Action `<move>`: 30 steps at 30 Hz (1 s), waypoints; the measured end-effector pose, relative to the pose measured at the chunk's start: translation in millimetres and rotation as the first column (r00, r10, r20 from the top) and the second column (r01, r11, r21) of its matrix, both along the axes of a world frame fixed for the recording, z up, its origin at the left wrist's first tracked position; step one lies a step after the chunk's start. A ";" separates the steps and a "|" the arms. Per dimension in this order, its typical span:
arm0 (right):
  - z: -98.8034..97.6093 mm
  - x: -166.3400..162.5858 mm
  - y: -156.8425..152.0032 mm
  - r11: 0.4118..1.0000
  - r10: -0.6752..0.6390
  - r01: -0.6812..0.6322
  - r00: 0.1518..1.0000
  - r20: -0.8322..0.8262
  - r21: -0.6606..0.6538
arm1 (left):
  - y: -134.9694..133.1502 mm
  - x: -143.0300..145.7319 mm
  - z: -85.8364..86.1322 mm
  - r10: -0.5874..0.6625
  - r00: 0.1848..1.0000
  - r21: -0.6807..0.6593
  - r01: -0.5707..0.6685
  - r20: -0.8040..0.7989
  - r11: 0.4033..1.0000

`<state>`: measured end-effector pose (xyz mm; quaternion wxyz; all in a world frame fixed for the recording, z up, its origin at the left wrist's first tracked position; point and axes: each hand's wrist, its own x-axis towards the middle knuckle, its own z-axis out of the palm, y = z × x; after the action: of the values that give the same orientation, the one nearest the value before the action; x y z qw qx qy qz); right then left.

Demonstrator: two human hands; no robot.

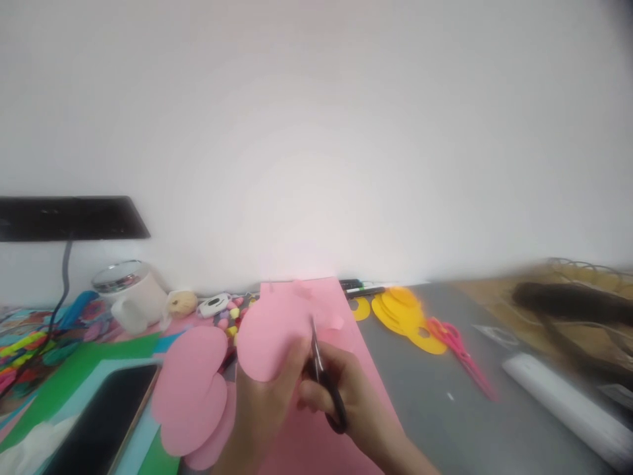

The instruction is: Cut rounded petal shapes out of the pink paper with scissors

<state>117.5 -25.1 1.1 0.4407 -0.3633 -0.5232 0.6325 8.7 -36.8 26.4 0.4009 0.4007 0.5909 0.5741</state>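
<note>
My left hand (260,402) is closed on a rounded pink paper piece (270,336), holding it up above a pink paper sheet (341,310) on the desk. My right hand (353,396) grips black-handled scissors (324,379), with the blades pointing up at the edge of the pink piece. Several pink paper circles (190,389) lie stacked just left of my left hand.
A dark phone (106,422) lies on green and blue paper at the left. A white mug (131,293), small colourful pieces and a cable stand behind. Yellow paper cut-outs (403,313), pink scissors (459,353), a white roll (564,399) and a wire basket (588,280) are on the right.
</note>
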 end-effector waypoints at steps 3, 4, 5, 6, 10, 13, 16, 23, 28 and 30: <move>-1.9 1.4 1.5 0.998 -0.034 0.036 0.999 -0.035 0.060 | 2.8 -3.1 -4.9 0.061 0.997 0.088 -0.057 -0.042 0.995; -2.3 1.7 1.9 0.997 -0.033 0.037 0.998 -0.050 0.073 | 3.7 -3.9 -6.4 0.061 0.997 0.106 -0.055 -0.050 0.993; -2.6 1.9 2.3 0.996 -0.028 0.034 0.998 -0.064 0.085 | 4.4 -4.4 -7.6 0.051 0.997 0.115 -0.044 -0.055 0.992; -2.7 2.0 2.5 0.995 -0.022 0.030 0.997 -0.074 0.097 | 4.7 -4.5 -8.5 0.040 0.998 0.112 -0.034 -0.057 0.993; -3.5 2.3 2.4 0.992 -0.021 0.032 0.996 -0.088 0.120 | 4.4 -4.1 -9.9 0.027 0.997 0.098 -0.020 -0.070 0.995; -4.3 2.4 2.4 0.993 -0.018 0.029 0.996 -0.088 0.118 | 4.0 -3.9 -10.4 0.017 0.997 0.100 -0.010 -0.069 0.995; -4.7 2.5 3.1 0.992 -0.021 0.031 0.997 -0.075 0.124 | 4.0 -3.7 -10.5 0.026 0.997 0.099 -0.019 -0.067 0.995; -3.7 2.5 3.3 0.993 -0.022 0.028 0.999 -0.050 0.118 | 5.1 -4.2 -10.5 0.021 0.998 0.086 -0.016 -0.055 0.996; -5.1 2.5 2.0 0.994 -0.025 0.029 0.999 -0.035 0.103 | 5.1 -4.7 -8.1 0.019 0.998 0.053 -0.016 -0.055 0.998; -5.7 2.6 1.7 0.995 -0.020 0.023 0.999 -0.031 0.099 | 4.6 -4.3 -7.1 0.017 0.998 0.056 -0.013 -0.064 0.998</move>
<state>120.1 -23.4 -4.7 0.4728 -0.3373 -0.5433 0.6062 4.4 -32.2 19.3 0.3659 0.4256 0.5904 0.5800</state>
